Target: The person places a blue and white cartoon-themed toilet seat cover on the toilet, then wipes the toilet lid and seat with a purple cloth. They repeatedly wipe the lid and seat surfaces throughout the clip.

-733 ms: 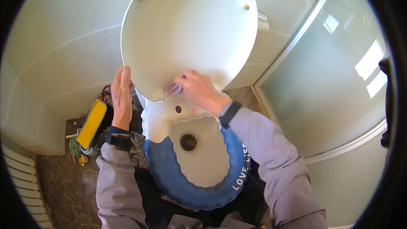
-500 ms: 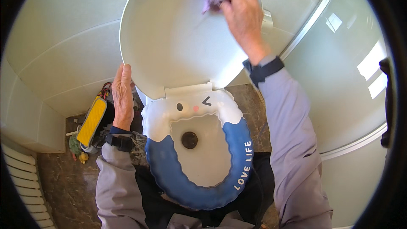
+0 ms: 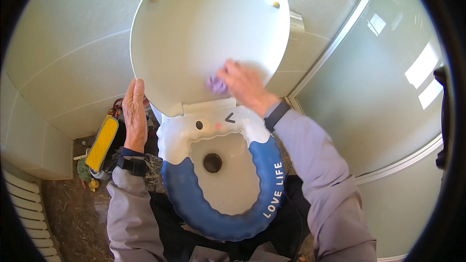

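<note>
My right hand (image 3: 242,83) is closed round a crumpled purple cloth (image 3: 216,85) and presses it to the lower part of the raised white toilet lid (image 3: 194,39), a little above the hinge. At the lid's lower left edge, my left hand (image 3: 136,116) is upright and grips the rim, some of its fingers partly hidden behind it. Below the lid lies a padded toilet seat cover (image 3: 184,187), blue with a white back part and a winking face. Through its opening shows the pale toilet bowl (image 3: 233,184) with a dark round drain hole.
On the floor at left sit a yellow flat cleaning head (image 3: 102,144), a small yellow duck (image 3: 93,184) and other jumbled items. A white radiator (image 3: 29,213) stands at the lower left. Curved frosted glass (image 3: 369,92) with a metal frame rises at right.
My right hand has moved the purple cloth down and left across the lid, from near its top to just above the hinge. My left hand stays at the lid's edge.
</note>
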The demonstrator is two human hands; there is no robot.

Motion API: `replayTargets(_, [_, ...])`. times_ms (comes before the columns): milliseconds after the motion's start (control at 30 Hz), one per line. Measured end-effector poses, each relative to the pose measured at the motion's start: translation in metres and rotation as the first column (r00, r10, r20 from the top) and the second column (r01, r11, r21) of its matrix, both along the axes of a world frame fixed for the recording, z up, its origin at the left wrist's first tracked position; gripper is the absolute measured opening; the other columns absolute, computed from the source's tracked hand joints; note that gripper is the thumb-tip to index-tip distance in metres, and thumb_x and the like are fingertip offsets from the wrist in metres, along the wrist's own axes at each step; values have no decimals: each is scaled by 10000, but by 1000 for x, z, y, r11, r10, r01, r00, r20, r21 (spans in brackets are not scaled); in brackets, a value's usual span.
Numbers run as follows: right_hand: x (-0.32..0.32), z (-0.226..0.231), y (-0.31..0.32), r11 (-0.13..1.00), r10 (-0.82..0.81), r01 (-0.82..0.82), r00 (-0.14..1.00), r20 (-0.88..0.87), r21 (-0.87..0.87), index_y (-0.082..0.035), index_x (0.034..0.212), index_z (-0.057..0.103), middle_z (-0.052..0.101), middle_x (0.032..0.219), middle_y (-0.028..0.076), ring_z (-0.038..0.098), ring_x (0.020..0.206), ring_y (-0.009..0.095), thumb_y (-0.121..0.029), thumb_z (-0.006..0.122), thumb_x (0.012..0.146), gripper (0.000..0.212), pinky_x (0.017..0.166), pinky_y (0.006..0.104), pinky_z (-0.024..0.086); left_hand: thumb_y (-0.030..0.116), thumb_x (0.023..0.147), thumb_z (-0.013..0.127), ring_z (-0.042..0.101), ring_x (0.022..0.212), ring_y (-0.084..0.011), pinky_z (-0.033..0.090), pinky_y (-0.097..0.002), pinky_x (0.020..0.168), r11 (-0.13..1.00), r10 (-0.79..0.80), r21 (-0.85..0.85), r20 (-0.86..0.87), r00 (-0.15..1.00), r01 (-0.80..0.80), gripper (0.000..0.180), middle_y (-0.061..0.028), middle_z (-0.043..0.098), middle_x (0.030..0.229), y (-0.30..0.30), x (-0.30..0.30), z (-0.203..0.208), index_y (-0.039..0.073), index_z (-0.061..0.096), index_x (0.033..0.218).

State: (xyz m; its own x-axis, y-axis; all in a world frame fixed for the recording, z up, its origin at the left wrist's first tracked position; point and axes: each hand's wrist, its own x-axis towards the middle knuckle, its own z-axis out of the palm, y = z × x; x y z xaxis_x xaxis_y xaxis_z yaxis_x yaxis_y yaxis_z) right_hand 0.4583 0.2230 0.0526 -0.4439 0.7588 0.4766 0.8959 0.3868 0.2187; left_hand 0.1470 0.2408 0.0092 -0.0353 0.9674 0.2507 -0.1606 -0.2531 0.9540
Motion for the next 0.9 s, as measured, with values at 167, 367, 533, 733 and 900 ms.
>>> replayTargets(167, [14,165,51,632,98,-171,985,141,756,-102,1032,674,662,1017,37,643,956,225,-162,713,900,150,712,388,532,514,1114,541,642,1005,-107,517,-303,957,1000,29,-4,9,1000,-29,536,-4,695,1118,-1,1,-2,63,663,1376])
replayTargets(367, [9,114,53,752,95,-66,995,-9,656,-158,1040,670,615,983,53,643,903,275,-78,683,869,189,627,413,558,523,1109,550,645,1024,-102,515,-281,951,1000,13,25,4,1000,-13,525,-2,694,1122,-1,1,0,76,669,1356])
replayTargets(533, [15,72,11,972,-39,4,988,146,234,-151,962,634,600,933,43,640,928,243,-94,703,858,137,748,406,553,531,1107,550,633,1032,-96,519,-284,951,1000,17,6,8,1000,-18,536,-4,687,1123,-1,2,-1,72,669,1358])
replayTargets(733, [21,202,35,600,-17,-202,964,266,774,-170,1049,716,705,973,-5,660,973,239,-138,760,872,185,778,403,555,489,1122,541,576,954,-96,501,-295,904,999,34,25,43,999,-35,523,8,649,1059,-2,4,-2,44,672,1363])
replayTargets(900, [14,168,38,731,-29,-83,988,153,677,-154,1079,697,651,979,30,654,956,259,-134,732,889,194,715,408,574,523,1109,552,621,1013,-95,507,-286,966,1000,31,0,0,1000,-31,514,0,679,1111,-1,-1,-4,79,676,1335])
